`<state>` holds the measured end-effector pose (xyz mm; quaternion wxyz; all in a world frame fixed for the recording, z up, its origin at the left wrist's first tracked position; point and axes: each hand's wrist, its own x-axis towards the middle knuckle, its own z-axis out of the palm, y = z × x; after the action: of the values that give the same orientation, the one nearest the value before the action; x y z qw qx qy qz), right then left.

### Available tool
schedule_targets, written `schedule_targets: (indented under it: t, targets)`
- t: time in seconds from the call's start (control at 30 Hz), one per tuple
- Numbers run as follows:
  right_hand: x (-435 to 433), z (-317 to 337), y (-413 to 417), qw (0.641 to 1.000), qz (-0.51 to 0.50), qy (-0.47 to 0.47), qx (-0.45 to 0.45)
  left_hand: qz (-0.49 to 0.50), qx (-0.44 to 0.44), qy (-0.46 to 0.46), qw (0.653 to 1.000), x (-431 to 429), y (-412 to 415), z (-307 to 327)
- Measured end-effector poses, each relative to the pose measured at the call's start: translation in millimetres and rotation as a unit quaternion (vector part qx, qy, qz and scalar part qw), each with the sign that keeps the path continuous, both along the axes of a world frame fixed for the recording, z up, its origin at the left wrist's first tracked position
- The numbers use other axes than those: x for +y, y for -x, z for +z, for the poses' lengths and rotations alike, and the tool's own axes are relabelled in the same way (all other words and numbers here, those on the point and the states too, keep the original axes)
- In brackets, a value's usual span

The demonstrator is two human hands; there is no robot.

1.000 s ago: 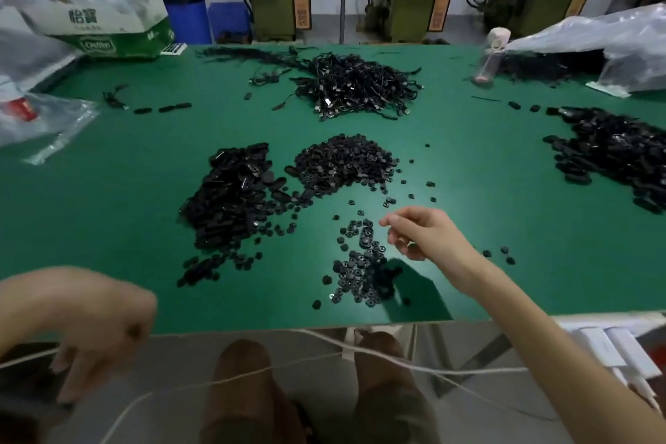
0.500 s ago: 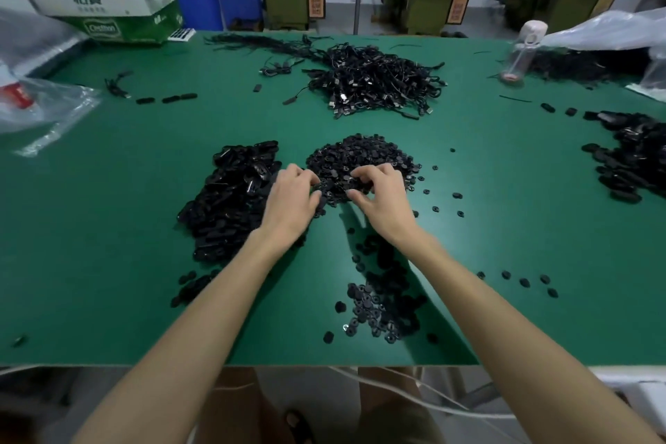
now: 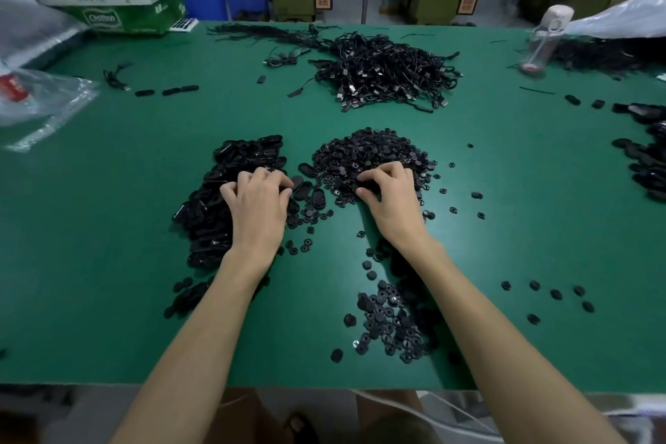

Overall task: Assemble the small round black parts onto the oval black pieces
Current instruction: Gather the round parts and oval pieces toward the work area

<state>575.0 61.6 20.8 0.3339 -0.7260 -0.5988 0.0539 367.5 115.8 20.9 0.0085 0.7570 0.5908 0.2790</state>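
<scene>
Green matte counter, two glossy black heaps. Left hand curls its fingers into the oval pieces, having slid over from the middle. Right hand curls into the small round parts just beside. Whether either grips anything, I can't tell. Far left of the hands, a crinkled clear bag holds something red-labelled.

My green bench carries two black piles at its middle: oval pieces on the left and round parts just beside them on the right, with strays between. A thinner scatter of round bits lies near the front edge. Farther back sits a tangle of cords. A clear bag lies at the far left, a carton at the back left corner, a bottle at the back right, and another black heap at the right edge.
</scene>
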Motion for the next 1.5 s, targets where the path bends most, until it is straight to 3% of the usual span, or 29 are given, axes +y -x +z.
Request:
schedule_targets:
  t: [0.17, 0.3, 0.63, 0.83, 1.2, 1.5]
  targets:
    - [-2.4, 2.1, 3.0, 1.000, -0.002, -0.006, 0.002, -0.005, -0.010, -0.032, 0.999, -0.9, -1.2, 1.4]
    - [-4.4, 3.5, 3.4, 1.000, -0.001, -0.011, 0.014, -0.009, 0.037, 0.017, 0.999, 1.3, -7.2, 1.3]
    - [-1.1, -2.2, 0.5, 0.999, -0.001, -0.032, 0.040, 0.039, -0.056, -0.041, 0.997, 5.8, 6.3, 5.9]
    - [1.2, -4.9, -0.7, 0.998, -0.002, -0.048, 0.046, 0.094, 0.006, 0.009, 0.995, 10.5, 16.5, 2.2]
    - [-1.1, -1.9, -1.6, 0.995, -0.012, -0.062, 0.074, 0.077, -0.046, -0.019, 0.996, 9.0, 14.3, 4.4]
    - [-3.2, -1.8, -3.0, 0.994, -0.011, -0.065, 0.093, 0.101, 0.036, 0.025, 0.994, 4.9, 16.2, 4.6]
